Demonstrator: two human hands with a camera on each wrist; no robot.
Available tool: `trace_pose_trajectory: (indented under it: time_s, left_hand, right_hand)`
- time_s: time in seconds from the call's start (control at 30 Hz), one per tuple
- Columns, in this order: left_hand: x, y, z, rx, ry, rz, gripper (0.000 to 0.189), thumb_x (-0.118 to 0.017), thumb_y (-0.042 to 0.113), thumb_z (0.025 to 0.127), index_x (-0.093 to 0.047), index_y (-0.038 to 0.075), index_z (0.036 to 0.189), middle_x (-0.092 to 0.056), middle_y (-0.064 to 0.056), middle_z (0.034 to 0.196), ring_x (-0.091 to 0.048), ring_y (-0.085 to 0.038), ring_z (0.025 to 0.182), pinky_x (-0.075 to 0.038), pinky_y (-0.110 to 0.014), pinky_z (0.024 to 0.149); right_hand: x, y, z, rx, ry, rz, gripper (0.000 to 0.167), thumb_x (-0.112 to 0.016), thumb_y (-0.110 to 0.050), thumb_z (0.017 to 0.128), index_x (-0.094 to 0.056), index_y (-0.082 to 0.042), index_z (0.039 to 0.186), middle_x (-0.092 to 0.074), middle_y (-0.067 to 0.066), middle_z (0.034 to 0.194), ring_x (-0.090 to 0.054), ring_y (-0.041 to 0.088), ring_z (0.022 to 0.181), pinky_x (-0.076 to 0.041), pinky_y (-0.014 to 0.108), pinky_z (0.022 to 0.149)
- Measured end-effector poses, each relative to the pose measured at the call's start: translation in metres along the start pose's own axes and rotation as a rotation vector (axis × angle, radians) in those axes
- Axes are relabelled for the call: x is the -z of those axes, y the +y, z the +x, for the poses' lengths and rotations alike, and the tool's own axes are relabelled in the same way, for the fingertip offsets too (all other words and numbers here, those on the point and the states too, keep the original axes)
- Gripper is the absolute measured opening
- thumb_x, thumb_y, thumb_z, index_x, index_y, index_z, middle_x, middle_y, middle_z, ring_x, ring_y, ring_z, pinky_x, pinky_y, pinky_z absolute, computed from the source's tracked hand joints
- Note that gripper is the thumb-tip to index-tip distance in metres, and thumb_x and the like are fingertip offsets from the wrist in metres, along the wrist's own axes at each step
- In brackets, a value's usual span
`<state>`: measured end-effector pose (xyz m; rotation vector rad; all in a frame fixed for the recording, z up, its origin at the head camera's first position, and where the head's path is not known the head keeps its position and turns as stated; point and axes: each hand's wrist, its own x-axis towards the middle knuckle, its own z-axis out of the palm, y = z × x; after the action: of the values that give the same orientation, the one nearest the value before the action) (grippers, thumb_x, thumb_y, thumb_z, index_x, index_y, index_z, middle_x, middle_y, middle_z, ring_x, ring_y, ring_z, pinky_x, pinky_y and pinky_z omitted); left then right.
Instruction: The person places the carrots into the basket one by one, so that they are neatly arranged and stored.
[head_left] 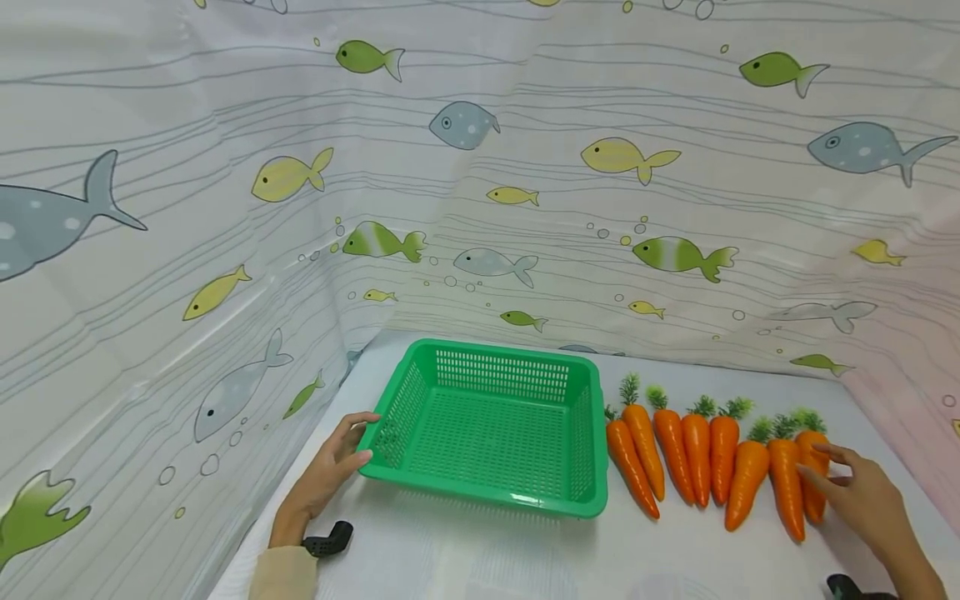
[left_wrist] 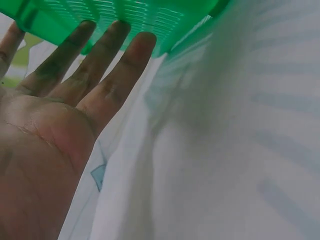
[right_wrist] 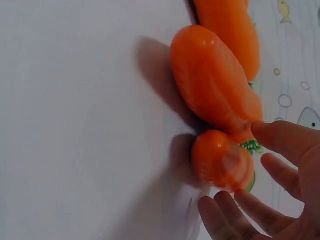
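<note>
My left hand [head_left: 328, 468] and right hand [head_left: 862, 493] both have loosely spread fingers over the white desk [head_left: 420, 554]. The green basket [head_left: 480, 490] sits at centre frame, its left rim touched by my left hand. Eight carrots [head_left: 696, 460] lie in a row at lower right; my right fingers straddle the rightmost carrot [head_left: 812, 455], contact unclear. Leafy tops [head_left: 761, 429] point up the frame.

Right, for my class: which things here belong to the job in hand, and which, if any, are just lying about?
Job:
Green, rectangular plastic basket, touched by the left hand
Eight orange, tapering carrots with leafy green tops; right hand at the rightmost

Merely around:
White, fish-printed sheet behind
Black wrist-worn devices
</note>
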<state>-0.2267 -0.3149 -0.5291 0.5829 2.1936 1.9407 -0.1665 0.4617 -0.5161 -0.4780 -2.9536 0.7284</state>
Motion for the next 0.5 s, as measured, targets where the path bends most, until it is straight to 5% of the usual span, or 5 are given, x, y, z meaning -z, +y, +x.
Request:
trace_pose_trajectory:
  time_s: [0.23, 0.5]
  left_hand:
    - [0.004, 0.012, 0.002, 0.023, -0.021, 0.056, 0.053, -0.057, 0.011, 0.102, -0.037, 0.013, 0.151, -0.015, -0.020, 0.166, -0.004, -0.054, 0.151, -0.019, -0.079, 0.107]
    - [0.001, 0.020, 0.004, 0.060, -0.035, 0.031, 0.053, -0.058, 0.013, 0.102, -0.038, 0.013, 0.150, -0.014, -0.019, 0.166, -0.004, -0.054, 0.151, -0.024, -0.079, 0.105]
  right_hand:
    - [0.002, 0.006, 0.006, -0.025, -0.073, 0.016, 0.079, -0.064, -0.053, 0.098, -0.044, 0.012, 0.139, -0.040, 0.046, 0.132, -0.061, 0.056, 0.100, -0.057, 0.050, 0.068]
    - [0.005, 0.009, 0.013, -0.100, -0.143, 0.065, 0.090, -0.061, -0.056, 0.099, -0.028, 0.011, 0.151, -0.043, 0.045, 0.124, -0.063, 0.036, 0.083, -0.056, 0.045, 0.065]
